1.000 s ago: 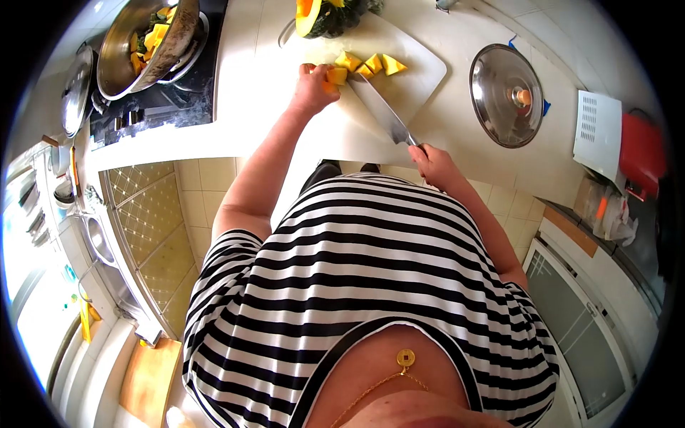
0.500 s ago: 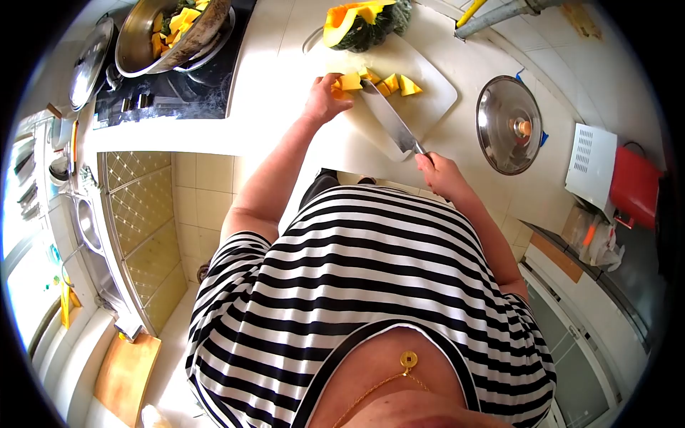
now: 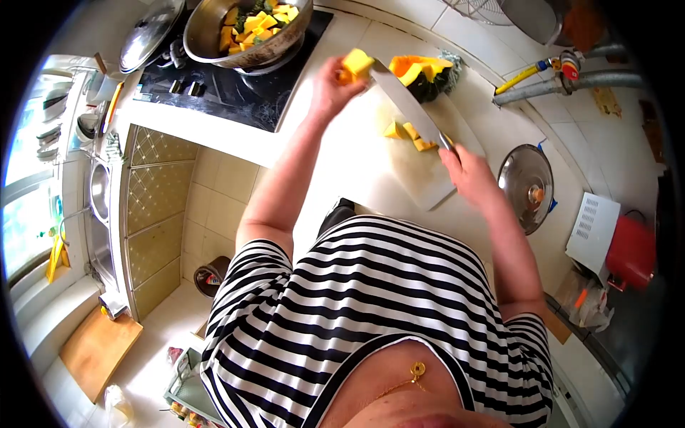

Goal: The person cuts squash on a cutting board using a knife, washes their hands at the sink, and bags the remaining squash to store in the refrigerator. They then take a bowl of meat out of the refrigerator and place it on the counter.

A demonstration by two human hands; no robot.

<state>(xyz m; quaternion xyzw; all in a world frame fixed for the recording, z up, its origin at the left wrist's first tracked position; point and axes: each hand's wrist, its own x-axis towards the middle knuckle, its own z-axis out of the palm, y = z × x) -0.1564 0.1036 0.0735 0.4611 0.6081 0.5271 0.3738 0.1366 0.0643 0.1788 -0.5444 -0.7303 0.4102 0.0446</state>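
Observation:
My left hand (image 3: 333, 89) is closed round several pumpkin chunks (image 3: 357, 62), raised above the counter left of the cutting board (image 3: 415, 177). In my right hand (image 3: 471, 175) is the handle of a kitchen knife (image 3: 405, 101). Its blade slants up and left over the board, the tip end against or very near the held chunks. A few cut pumpkin pieces (image 3: 412, 131) lie on the board under the blade. Behind them rests a large green-skinned pumpkin piece (image 3: 427, 73) with orange flesh.
On the black stove (image 3: 228, 100), at the upper left, stands a metal pot (image 3: 280, 44) holding pumpkin chunks. A pot lid (image 3: 150, 32) leans beside it. Another glass lid (image 3: 526, 189) lies right of the board. Pipes (image 3: 542, 82) run along the back wall.
My left hand has lifted the pumpkin chunks off the board, toward the stove side. The knife has risen with them. Fewer pieces lie on the board, and the camera view has shifted.

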